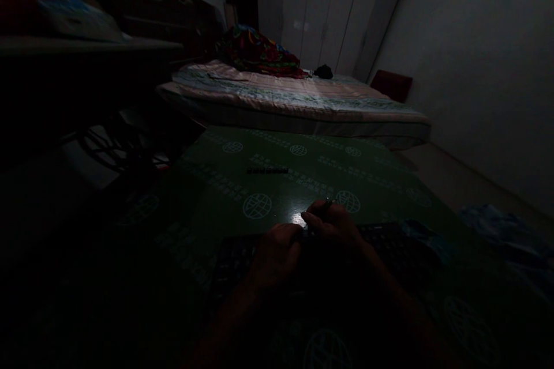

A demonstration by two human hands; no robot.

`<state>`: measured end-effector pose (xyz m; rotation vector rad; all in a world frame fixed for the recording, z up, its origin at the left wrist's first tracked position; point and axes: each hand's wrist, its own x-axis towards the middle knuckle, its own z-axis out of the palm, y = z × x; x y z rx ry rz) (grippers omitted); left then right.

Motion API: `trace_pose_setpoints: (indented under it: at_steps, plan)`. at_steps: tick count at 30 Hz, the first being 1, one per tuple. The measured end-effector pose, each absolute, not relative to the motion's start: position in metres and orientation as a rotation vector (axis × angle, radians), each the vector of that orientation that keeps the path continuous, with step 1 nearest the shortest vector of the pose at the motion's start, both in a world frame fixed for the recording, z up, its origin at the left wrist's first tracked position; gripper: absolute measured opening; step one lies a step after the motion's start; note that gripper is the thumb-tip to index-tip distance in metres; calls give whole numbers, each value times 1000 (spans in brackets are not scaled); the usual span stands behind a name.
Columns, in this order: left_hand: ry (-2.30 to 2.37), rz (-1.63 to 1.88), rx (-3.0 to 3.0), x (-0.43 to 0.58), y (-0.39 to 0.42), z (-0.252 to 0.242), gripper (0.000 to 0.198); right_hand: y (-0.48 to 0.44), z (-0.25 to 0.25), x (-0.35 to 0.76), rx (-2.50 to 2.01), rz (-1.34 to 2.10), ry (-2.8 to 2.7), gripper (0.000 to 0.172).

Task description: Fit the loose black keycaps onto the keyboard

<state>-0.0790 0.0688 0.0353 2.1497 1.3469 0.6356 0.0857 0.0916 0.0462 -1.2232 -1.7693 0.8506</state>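
A black keyboard [236, 259] lies across the green table, partly hidden under both hands and deep shadow. My left hand [279, 245] rests over its left-middle part, fingers curled in near the far edge; whatever they pinch is too dark to make out. Close beside it, my right hand [331, 222] is closed around a slim tool [329, 202] whose shiny end sticks up above the knuckles. The tool's kind and its lower end cannot be seen. The fingertips of the two hands nearly meet. Farther back, several small black pieces like keycaps [267, 171] lie in a row.
The green tabletop [216, 184] bears white globe prints and a bright reflection. A bluish crumpled item [426, 239] lies by the keyboard's right end. Beyond the table stands a bed [303, 104] with a dark red patterned blanket [259, 55]. Dark shelving [90, 49] is at left.
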Motion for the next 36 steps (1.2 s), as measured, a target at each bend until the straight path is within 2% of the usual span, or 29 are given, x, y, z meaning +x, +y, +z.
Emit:
trace_pose_setpoints:
  at_steps: [11,18,23,30,36]
  plan:
    - [1342,635,2113,-79,70,35,32,94,42,85,-1221,831,-1804,29]
    - [1288,630,2218,-80,73,30,20,94,40,84,-1186,869,-1779,26]
    - [1286,605,2248,-80,74,29,22,93,38,83,-1163,876,-1785,25]
    - [1326,535,2299,-80,73,28,14,95,33,84,-1166,893,-1842,25]
    - [1381,493,2322,-77,71,31,15,94,42,91,-1106,993,-1892,16]
